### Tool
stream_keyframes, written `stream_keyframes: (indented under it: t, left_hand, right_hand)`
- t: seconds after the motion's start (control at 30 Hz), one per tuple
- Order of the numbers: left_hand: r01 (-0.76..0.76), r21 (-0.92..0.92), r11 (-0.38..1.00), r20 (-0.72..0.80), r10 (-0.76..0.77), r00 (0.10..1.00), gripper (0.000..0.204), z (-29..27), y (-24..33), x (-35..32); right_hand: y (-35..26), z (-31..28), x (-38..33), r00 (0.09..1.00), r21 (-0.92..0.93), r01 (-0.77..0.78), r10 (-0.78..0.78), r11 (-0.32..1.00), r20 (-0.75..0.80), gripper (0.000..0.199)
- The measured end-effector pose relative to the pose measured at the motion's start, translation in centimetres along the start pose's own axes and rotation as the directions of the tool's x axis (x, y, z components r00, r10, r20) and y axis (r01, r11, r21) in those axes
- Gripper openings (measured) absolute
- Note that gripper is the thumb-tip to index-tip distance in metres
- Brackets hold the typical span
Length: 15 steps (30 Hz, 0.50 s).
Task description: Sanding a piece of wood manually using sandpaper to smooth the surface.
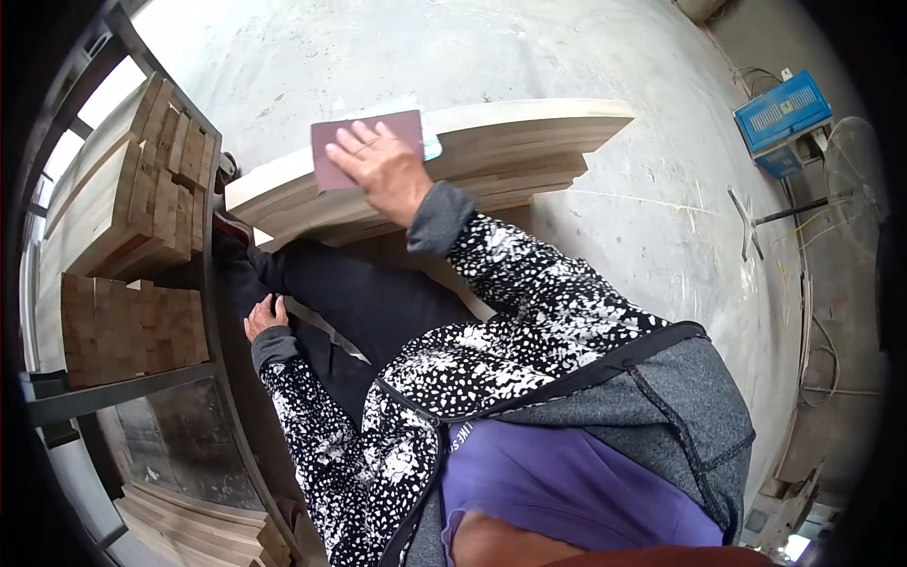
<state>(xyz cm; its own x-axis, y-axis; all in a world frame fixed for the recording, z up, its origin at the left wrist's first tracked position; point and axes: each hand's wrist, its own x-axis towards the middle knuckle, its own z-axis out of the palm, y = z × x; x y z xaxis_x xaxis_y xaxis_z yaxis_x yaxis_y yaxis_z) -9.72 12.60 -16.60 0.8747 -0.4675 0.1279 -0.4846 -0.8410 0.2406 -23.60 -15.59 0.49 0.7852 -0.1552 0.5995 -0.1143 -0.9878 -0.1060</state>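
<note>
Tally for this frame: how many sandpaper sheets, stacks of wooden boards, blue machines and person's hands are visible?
Sandpaper sheets: 1, under the right hand
Stacks of wooden boards: 4
Blue machines: 1
Hands: 2, including the left hand
Total: 8

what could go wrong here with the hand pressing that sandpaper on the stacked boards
The right hand presses the reddish-brown sandpaper sheet flat on the top pale wooden board with bare fingers, so splinters or scraped skin seem possible. The left hand rests on the dark trouser leg, not on the boards, so the stack might shift.
</note>
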Motion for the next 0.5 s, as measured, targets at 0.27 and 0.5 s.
stream_keyframes:
  t: [0.27, 0.5]
  left_hand:
    - [0.029, -0.012, 1.0, 0.033, -0.028, 0.999, 0.034, -0.1, -1.1, -0.6]
    - [0.022, 0.015, 1.0, 0.032, -0.022, 0.999, 0.035, 0.2, 0.1, -0.4]
  right_hand:
    - [14.4, -7.7, -7.1, 0.984, -0.168, -0.177, 0.179, 0.97, -0.003, 0.051]
    - [28.9, -15.4, -17.6, 0.752, -0.341, -0.636, 0.654, 0.692, -0.076, 0.053]
